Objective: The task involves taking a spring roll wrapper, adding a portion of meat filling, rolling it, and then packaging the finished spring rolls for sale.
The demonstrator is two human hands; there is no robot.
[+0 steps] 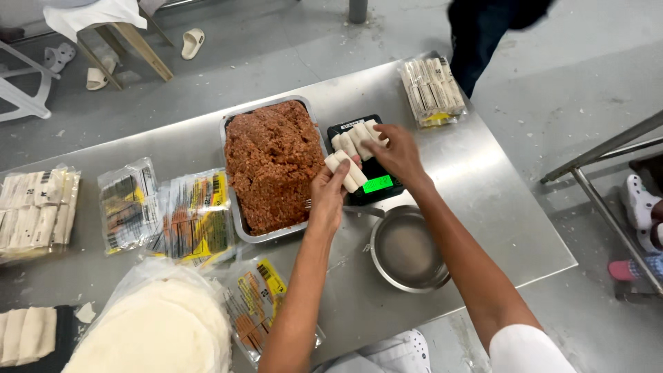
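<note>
A small black scale [376,188] with a lit green display stands in the middle of the steel table [483,207]. Several pale rolled pastries [353,140] lie on it. My left hand [327,197] grips the rolls at the scale's near-left corner. My right hand [395,155] rests on the rolls at the far right of the scale, fingers curled over them. A metal tray of reddish-brown minced filling [271,166] sits just left of the scale.
A round metal bowl [407,250] holding liquid sits in front of the scale. A packed tray of rolls [432,91] lies at the far right. Printed plastic bags [166,217], more packed rolls [38,211] and a stack of round white wrappers [155,331] lie left. Another person [483,27] stands beyond the table.
</note>
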